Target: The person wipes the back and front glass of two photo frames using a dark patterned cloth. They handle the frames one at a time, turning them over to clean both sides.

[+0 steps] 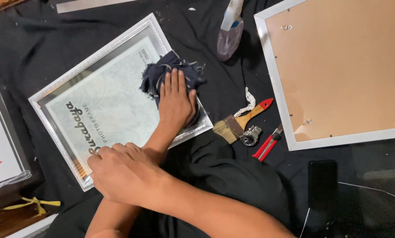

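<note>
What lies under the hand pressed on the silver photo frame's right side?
A crumpled dark blue cloth lies under the left hand, resting on the silver photo frame. The glass and frame edge beneath cloth and hand are covered, so their state cannot be seen.

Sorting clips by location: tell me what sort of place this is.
Probably a picture-framing work area, set up on black cloth. A silver photo frame is being wiped with a dark rag; a second frame lies face down, with a paintbrush and spray bottle nearby.

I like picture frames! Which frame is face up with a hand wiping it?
The silver frame on the left, under the dark cloth. The big white frame shows its brown back.
</note>
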